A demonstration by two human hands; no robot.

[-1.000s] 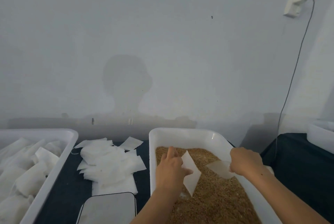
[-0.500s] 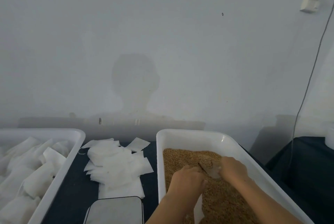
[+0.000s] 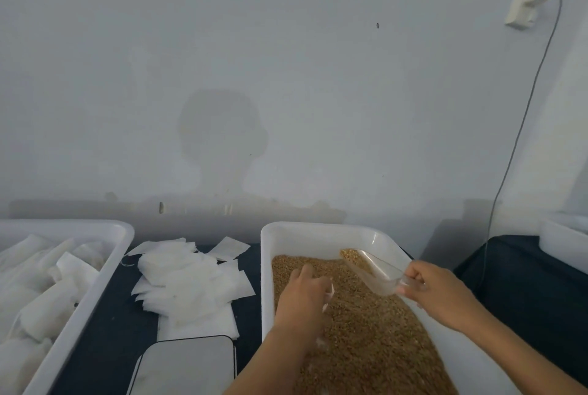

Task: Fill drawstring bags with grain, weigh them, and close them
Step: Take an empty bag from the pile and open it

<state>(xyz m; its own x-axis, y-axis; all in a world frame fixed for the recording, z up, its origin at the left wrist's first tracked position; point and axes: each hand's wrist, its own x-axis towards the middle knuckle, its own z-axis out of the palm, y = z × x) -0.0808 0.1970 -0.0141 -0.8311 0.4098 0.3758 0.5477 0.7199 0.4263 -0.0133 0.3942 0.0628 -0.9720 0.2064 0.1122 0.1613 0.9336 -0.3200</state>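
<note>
A white tub [image 3: 321, 232] at centre right holds brown grain [image 3: 375, 337]. My right hand [image 3: 442, 296] grips the handle of a clear plastic scoop [image 3: 372, 270], lifted above the grain with some grain in its far end. My left hand [image 3: 302, 299] is over the grain and holds a white drawstring bag [image 3: 329, 294], mostly hidden beneath the hand. A pile of empty white bags [image 3: 187, 283] lies on the dark table left of the tub. A flat scale [image 3: 187, 366] sits at the bottom edge, below the pile.
A second white tub [image 3: 105, 270] at the left holds several filled white bags. Another white container [image 3: 563, 245] stands at the far right. A cable [image 3: 515, 146] hangs from a wall socket down behind the table. The wall runs close behind the tubs.
My right hand has lifted the scoop out of the grain and raised it to the right, now carrying grain. My left hand has stayed low over the grain, the bag tucked under it.
</note>
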